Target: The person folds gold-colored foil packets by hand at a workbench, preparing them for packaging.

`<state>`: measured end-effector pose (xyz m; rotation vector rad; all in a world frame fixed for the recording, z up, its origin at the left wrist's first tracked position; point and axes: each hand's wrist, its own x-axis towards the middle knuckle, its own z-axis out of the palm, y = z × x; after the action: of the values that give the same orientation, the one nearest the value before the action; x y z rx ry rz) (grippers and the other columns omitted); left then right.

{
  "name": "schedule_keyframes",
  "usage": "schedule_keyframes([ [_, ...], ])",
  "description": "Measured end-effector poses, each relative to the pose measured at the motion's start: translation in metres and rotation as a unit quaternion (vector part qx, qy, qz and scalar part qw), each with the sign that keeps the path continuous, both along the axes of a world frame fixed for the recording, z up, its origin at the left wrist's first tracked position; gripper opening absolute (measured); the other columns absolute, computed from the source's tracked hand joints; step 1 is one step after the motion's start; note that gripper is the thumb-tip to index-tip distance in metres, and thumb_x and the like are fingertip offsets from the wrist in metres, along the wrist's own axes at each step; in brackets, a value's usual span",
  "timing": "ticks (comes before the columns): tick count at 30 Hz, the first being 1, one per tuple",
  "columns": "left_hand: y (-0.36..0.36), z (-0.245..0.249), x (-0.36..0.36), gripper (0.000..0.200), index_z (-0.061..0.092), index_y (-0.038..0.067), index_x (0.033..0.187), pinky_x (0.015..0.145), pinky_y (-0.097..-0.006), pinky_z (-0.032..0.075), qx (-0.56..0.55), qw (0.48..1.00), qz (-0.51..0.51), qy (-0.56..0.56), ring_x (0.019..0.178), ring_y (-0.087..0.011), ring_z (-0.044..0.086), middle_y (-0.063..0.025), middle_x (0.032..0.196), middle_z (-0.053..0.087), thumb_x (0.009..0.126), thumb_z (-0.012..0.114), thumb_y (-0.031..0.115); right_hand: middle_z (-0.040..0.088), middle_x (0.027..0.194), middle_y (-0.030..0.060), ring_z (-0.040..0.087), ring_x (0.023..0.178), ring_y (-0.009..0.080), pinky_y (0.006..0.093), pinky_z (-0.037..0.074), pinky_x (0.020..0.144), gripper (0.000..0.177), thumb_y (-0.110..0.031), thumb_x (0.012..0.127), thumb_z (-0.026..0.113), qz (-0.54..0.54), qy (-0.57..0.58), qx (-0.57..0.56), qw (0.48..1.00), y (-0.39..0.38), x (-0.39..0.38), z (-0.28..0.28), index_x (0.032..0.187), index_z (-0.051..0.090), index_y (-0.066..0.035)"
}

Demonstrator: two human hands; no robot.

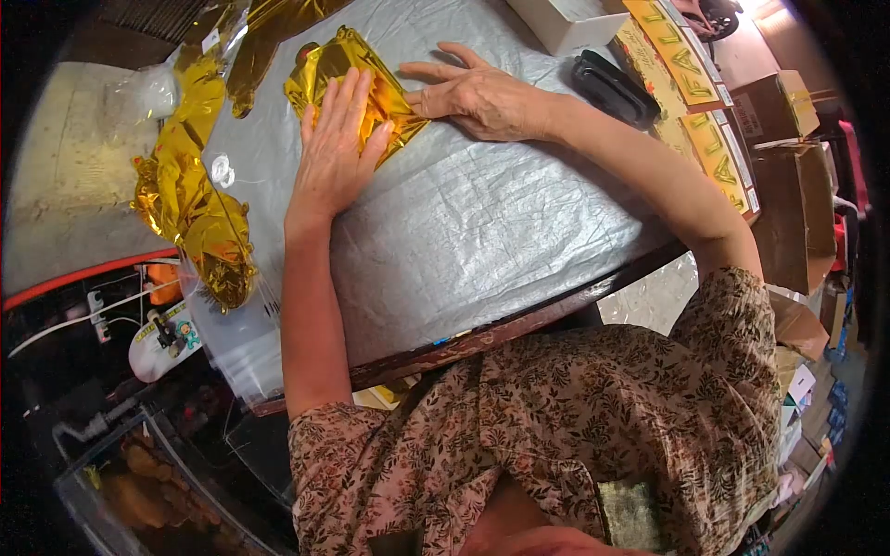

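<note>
A folded bundle of shiny gold foil (pixel 326 61) lies near the far side of a table covered in silver sheeting. My left hand (pixel 336 148) rests flat on top of it, fingers stretched out and pressing on the foil. At the bundle's right edge, the thumb and index finger of my right hand (pixel 477 97) close on the foil. The other fingers of that hand spread out over the sheeting. What lies beneath my left palm is hidden.
More crumpled gold foil (pixel 190 167) hangs over the table's left edge. A small white coil (pixel 222 170) lies near that edge. At the right are a black tray (pixel 614 90), a white box (pixel 565 23) and yellow printed packs (pixel 709 153). Cardboard boxes (pixel 793 213) stand beyond.
</note>
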<state>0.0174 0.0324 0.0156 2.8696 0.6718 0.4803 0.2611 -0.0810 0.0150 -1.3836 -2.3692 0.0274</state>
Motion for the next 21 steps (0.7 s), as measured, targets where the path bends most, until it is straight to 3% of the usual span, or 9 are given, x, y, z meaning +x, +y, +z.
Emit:
schedule_keyframes([
  [4,0.001,-0.001,0.0,0.065,0.034,0.016,0.163,0.124,-0.0603,0.018,0.013,1.0,-0.004,0.008,0.154,-0.0394,0.03,-0.0165,0.167,0.033,0.105,0.05,0.043,0.063,0.145,0.001,0.038,0.152,0.0262,0.0603,0.016,0.128,0.041,-0.003,0.097,0.058,0.015,0.006,-0.038,0.999,0.002,0.005,0.004,0.135,0.068,-0.017],
  [10,-0.001,0.001,-0.001,0.064,0.036,0.017,0.162,0.124,-0.0602,0.018,0.021,1.0,-0.004,0.016,0.153,-0.0394,0.031,-0.0167,0.167,0.033,0.105,0.05,0.043,0.062,0.146,0.0024,0.038,0.152,0.0275,0.0589,0.018,0.128,0.041,-0.003,0.097,0.059,-0.014,0.005,0.008,1.0,0.004,0.0,-0.003,0.136,0.067,-0.015],
  [12,0.0,-0.001,-0.001,0.065,0.035,0.017,0.163,0.123,-0.0601,0.019,0.025,1.0,-0.003,0.013,0.153,-0.0393,0.031,-0.0165,0.167,0.033,0.105,0.05,0.043,0.061,0.145,0.0029,0.045,0.146,0.0279,0.0579,0.025,0.123,0.043,-0.005,0.095,0.062,-0.062,0.057,0.073,0.994,0.002,-0.004,-0.004,0.137,0.066,-0.015],
  [15,0.002,-0.002,-0.001,0.066,0.034,0.017,0.163,0.123,-0.0604,0.019,0.02,1.0,-0.009,0.002,0.153,-0.0394,0.031,-0.0163,0.167,0.033,0.105,0.051,0.043,0.061,0.143,0.0025,0.05,0.138,0.0268,0.0547,0.03,0.118,0.04,-0.006,0.092,0.065,-0.134,0.105,0.013,0.985,-0.002,-0.001,0.007,0.131,0.07,-0.016],
  [18,0.002,-0.002,-0.001,0.066,0.034,0.017,0.163,0.123,-0.0605,0.018,0.02,1.0,-0.007,0.002,0.154,-0.0394,0.031,-0.0162,0.167,0.033,0.105,0.05,0.043,0.06,0.143,0.0017,0.052,0.134,0.0254,0.0515,0.032,0.115,0.037,-0.006,0.091,0.067,-0.122,0.012,0.008,0.992,-0.01,-0.009,0.019,0.125,0.075,-0.016],
  [21,0.003,-0.003,-0.001,0.065,0.034,0.017,0.163,0.123,-0.0606,0.018,0.017,1.0,-0.012,-0.001,0.154,-0.0397,0.03,-0.0164,0.168,0.033,0.105,0.049,0.044,0.061,0.141,0.0017,0.051,0.135,0.0251,0.0492,0.031,0.116,0.032,-0.008,0.091,0.067,-0.109,0.023,0.045,0.993,-0.009,-0.011,0.013,0.12,0.078,-0.016],
])
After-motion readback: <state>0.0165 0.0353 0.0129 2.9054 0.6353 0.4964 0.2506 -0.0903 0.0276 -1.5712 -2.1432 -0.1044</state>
